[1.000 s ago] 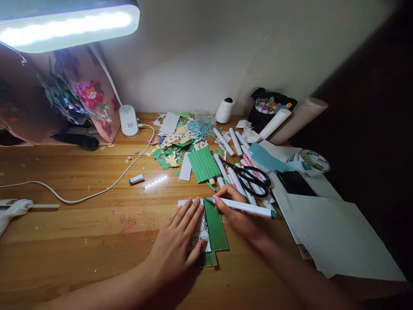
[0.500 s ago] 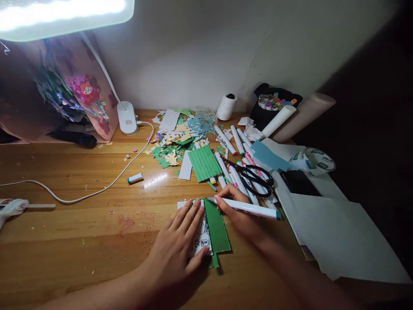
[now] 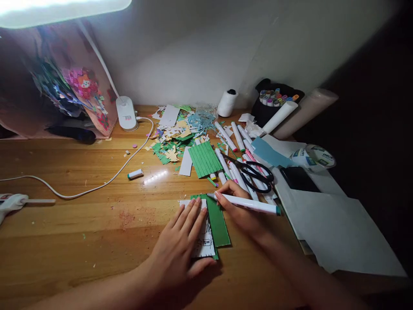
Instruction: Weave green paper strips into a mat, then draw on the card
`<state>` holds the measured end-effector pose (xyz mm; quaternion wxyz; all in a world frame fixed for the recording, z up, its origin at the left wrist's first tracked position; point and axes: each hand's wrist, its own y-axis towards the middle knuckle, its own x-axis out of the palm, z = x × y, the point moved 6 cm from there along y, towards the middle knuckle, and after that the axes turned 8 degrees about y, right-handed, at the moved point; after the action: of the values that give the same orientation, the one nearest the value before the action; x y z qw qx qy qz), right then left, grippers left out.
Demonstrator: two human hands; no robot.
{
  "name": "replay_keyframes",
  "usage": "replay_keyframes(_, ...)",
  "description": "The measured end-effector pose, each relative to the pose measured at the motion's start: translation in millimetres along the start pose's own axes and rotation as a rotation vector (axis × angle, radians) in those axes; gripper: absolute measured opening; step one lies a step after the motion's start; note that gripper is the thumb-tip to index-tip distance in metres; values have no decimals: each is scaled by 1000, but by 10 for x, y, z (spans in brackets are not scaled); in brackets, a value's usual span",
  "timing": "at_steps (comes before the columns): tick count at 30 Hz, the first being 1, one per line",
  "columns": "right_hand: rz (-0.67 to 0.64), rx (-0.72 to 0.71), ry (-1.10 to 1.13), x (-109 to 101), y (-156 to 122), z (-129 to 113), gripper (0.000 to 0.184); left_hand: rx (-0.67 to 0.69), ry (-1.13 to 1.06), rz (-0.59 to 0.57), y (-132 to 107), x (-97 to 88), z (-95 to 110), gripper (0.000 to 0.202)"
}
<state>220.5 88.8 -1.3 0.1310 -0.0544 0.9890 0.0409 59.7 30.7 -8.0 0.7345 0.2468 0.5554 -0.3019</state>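
My left hand lies flat with its fingers extended, pressing on a white card with black drawings. Beneath that card, a green card shows along the right side and top. A white marker with a green end is pinched in my right hand. Its grey tip is at the green card's top, close to the white card's upper right corner; I cannot tell whether it touches. Above the hands lies a green card with dark lines. A loose marker cap sits farther left.
Black-handled scissors rest on several loose markers. Paper scraps are heaped near the wall. On the right are white sheets, a black phone-like object and a tape roll. A lamp base and its cable stand left.
The white card has slid slightly right under my left hand, covering more of the green card. The marker stays near the top edge. The view has tilted slightly.
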Motion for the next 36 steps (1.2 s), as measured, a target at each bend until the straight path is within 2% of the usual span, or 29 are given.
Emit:
replay_keyframes(3, 4, 1, 21, 7, -4, 17, 18, 43, -25, -10, 24, 10, -15, 94)
replay_keyframes(6, 3, 4, 14, 17, -16, 47, 18, -5, -7, -21, 42, 29, -54, 71)
replay_keyframes(8, 1, 15, 24, 18, -30, 68, 18, -46, 15, -29, 47, 45, -71, 64)
replay_keyframes(13, -58, 103, 89, -13, -70, 78, 27, -66, 27, -44, 34, 63, -61, 77)
replay_keyframes(15, -108, 63, 9, -38, -72, -6, 26, -72, 22, -40, 23, 57, -61, 81)
replay_keyframes(18, -137, -110, -261, -79, -63, -200, 19, -62, 10, -29, 14, 46, -53, 84)
replay_keyframes(21, -169, -254, -476, -64, -68, -311, 16, -61, 17, -28, 16, 45, -55, 78)
replay_keyframes(25, -208, -303, -595, -21, -88, -284, 16, -63, 35, -40, 21, 62, -60, 73)
replay_keyframes(29, -242, -277, -679, 6, -123, -239, 19, -72, 48, -29, 23, 62, -59, 75)
replay_keyframes(31, -277, -253, -693, 15, -147, -236, 24, -75, 49, -11, 22, 51, -55, 74)
replay_keyframes(36, -413, -212, -647, 60, -200, -229, 60, -70, 35, 22, 17, 31, -49, 75)
